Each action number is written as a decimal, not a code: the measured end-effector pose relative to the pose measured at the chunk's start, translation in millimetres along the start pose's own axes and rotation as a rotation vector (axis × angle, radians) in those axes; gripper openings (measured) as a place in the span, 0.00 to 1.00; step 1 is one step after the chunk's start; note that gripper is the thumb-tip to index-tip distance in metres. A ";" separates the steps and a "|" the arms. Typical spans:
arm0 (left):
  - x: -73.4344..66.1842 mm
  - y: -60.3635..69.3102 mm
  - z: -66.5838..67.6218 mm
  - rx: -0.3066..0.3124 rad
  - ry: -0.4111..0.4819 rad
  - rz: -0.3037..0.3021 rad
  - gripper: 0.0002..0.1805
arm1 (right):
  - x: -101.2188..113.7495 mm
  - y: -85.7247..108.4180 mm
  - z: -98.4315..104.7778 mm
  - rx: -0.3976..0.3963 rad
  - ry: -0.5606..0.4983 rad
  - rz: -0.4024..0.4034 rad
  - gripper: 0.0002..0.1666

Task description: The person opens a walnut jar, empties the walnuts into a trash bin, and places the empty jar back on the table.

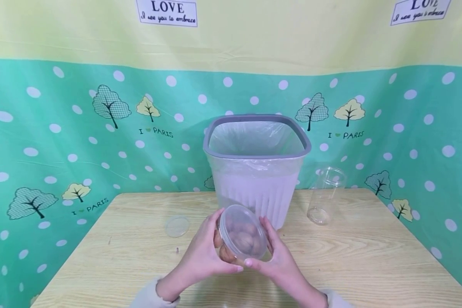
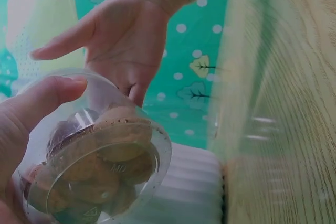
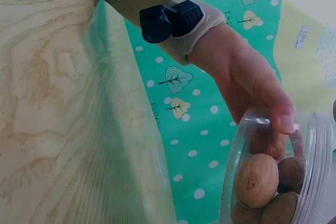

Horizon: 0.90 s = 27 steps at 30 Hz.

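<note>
My left hand [image 1: 202, 252] grips a clear round container [image 1: 243, 233] with brown nuts inside and a translucent lid facing up. In the right wrist view the left thumb lies on the wall of the container [image 3: 236, 145], nuts [image 3: 256, 180] showing through. The left wrist view shows the container's base [image 2: 105, 182]. My right hand [image 1: 282, 259] is at the container's right side; in the left wrist view the right hand [image 2: 131, 35] has its thumb stretched clear of the container, the fingers partly hidden behind it. The container is tilted above the table.
Behind the hands stands a white bin [image 1: 254, 184] with a grey rim and a clear liner. A clear empty jar [image 1: 325, 196] stands to its right. On the left of the table [image 1: 119, 265] lies a clear round lid [image 1: 177, 226], with a small dark bit nearby.
</note>
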State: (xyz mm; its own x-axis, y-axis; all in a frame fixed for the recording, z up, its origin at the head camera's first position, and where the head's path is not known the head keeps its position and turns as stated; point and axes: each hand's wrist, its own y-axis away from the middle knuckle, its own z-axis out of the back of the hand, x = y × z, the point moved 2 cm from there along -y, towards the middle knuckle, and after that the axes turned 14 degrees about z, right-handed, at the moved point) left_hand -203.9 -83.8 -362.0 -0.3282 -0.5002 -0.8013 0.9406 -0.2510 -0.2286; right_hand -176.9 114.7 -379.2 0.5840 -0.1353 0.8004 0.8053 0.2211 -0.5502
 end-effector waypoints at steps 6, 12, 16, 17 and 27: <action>0.2 1.3 -1.1 -0.098 -0.117 -0.049 0.68 | -0.6 2.0 -4.3 -0.015 0.017 -0.054 0.62; -0.3 1.1 -2.7 -0.179 -0.202 -0.117 0.68 | -0.8 3.4 -9.4 -0.032 -0.039 -0.109 0.61; -0.7 1.1 -4.6 -0.227 -0.255 -0.169 0.69 | -0.4 3.4 -10.5 -0.049 -0.057 -0.113 0.61; -0.8 1.2 -5.2 -0.237 -0.264 -0.181 0.69 | -0.5 3.2 -10.4 -0.051 -0.060 -0.115 0.61; 1.4 1.0 -15.4 -0.306 -0.320 -0.256 0.69 | -5.2 1.9 -8.9 -0.084 -0.124 -0.167 0.60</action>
State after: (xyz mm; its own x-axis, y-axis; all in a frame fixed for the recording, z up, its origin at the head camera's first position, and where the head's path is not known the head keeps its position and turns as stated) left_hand -202.1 -72.0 -371.9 -0.5161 -0.6953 -0.5001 0.7934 -0.1681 -0.5851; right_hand -177.5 107.2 -386.5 0.4287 -0.0424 0.9024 0.8986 0.1233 -0.4211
